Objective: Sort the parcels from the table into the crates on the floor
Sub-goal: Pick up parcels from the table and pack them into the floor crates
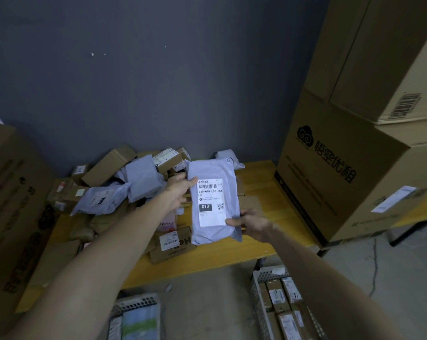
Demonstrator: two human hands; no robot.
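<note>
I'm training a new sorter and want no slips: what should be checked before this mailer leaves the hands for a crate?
1. Mailer gripped by left hand and right hand: ok.
2. Label facing the camera, code 010 readable: ok.
3. Crate matching 010: cannot tell, no crate markings show.
4. Room in left crate: cannot tell, partly out of frame.
5. Room in right crate, packed with boxes: cannot tell.

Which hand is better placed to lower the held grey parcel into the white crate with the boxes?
Probably the right hand: it pinches the lower corner of the grey parcel, and that crate lies beneath its forearm. The left hand grips the upper edge, farther away.
</note>
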